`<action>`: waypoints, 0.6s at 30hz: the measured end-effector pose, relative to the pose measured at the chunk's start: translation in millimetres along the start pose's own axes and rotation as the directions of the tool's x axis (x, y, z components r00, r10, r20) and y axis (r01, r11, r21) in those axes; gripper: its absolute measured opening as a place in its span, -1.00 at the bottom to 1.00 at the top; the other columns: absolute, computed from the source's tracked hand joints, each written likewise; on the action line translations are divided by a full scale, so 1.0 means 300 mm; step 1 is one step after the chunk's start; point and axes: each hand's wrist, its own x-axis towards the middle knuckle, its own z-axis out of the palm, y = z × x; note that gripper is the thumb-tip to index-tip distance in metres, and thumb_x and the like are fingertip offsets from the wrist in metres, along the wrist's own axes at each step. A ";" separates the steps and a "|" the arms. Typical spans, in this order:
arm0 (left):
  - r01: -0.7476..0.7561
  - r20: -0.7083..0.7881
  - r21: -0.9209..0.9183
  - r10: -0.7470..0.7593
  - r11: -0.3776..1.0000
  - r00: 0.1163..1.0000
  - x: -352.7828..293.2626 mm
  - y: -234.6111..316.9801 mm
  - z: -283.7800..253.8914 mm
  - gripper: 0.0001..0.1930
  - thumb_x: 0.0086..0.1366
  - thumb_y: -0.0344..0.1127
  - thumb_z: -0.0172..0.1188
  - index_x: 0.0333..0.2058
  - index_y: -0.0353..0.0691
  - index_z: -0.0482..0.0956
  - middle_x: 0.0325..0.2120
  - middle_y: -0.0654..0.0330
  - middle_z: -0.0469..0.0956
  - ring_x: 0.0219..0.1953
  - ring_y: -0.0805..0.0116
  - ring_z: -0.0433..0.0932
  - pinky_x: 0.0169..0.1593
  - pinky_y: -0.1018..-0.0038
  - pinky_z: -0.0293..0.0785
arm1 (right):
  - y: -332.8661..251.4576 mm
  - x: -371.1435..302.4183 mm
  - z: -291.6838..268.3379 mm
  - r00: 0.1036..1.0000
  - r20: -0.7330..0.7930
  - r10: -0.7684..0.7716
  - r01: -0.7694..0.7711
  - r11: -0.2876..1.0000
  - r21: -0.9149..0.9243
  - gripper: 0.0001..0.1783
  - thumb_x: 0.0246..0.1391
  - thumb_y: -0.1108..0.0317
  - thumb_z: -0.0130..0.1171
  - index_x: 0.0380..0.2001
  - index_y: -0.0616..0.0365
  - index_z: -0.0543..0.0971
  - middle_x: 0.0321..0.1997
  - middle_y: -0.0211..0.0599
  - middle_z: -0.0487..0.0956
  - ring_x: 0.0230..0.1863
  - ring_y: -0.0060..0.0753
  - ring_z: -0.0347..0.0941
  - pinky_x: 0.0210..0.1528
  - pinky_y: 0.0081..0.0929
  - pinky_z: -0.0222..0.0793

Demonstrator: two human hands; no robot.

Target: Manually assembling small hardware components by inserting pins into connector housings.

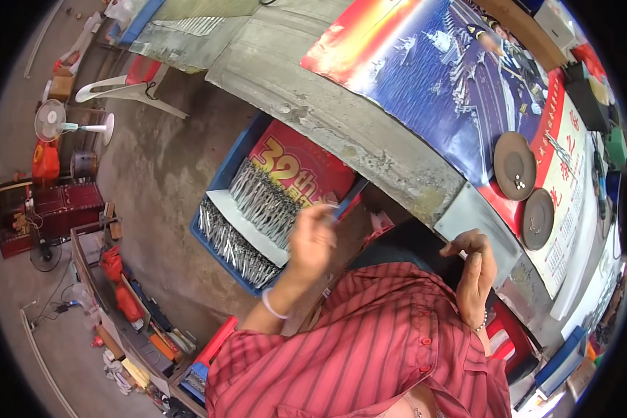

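Observation:
My left hand [312, 242], a white band on its wrist, hovers beside the inner right part of a blue crate [224, 273]. Its fingers are smeared by motion, and whether they hold anything is unclear. Thin silvery metal pieces [263, 202] lie in dense rows in the crate, divided by a pale strip [247, 226]; a red printed sheet [285, 150] lines its far end. My right hand [475, 273], with a beaded bracelet, is near a bare metal plate [477, 226] at the bench edge. Its fingers are loosely bent, thumb apart from the forefinger, with nothing visible between them.
On the worn bench [327, 122], a large colourful calendar sheet [425, 76] lies under two brown dishes [514, 166] with small bits in them. A white plastic chair [136, 87], a fan [51, 120] and a long trough of odds and ends [136, 306] stand to the left.

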 end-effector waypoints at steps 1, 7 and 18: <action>-0.118 -0.077 0.280 0.145 0.953 0.987 0.033 -0.028 -0.098 -0.80 0.33 -0.51 -0.04 -0.08 -0.31 0.41 -0.31 0.14 0.41 -0.46 0.48 0.39 -0.39 0.58 0.38 | -0.001 0.008 0.003 1.000 0.001 -0.026 0.026 0.993 -0.117 -0.47 0.33 0.02 -0.25 -0.36 0.35 0.40 -0.42 -0.21 0.44 -0.38 -0.37 0.38 -0.26 -0.49 0.28; -0.165 0.026 0.823 0.254 0.543 0.967 0.069 -0.125 -0.367 -0.86 0.20 -0.52 0.08 -0.24 -0.33 0.51 -0.32 -0.03 0.48 -0.28 -0.03 0.48 -0.18 0.24 0.41 | 0.000 0.035 0.024 0.959 0.267 -0.096 0.149 0.971 -0.186 -0.71 0.24 0.24 -0.05 -0.32 0.31 0.41 -0.33 -0.07 0.43 -0.31 -0.05 0.41 -0.22 -0.32 0.34; -0.598 0.474 0.399 0.402 0.695 0.783 0.318 0.457 0.323 -0.81 0.18 -0.60 0.08 -0.22 -0.34 0.56 -0.38 0.02 0.48 -0.33 0.14 0.51 -0.25 0.42 0.42 | -0.015 -0.089 -0.294 0.995 0.099 -0.033 0.062 0.952 -0.301 -0.86 0.12 0.39 0.11 -0.36 0.26 0.43 -0.36 -0.12 0.44 -0.32 -0.02 0.42 -0.28 -0.27 0.36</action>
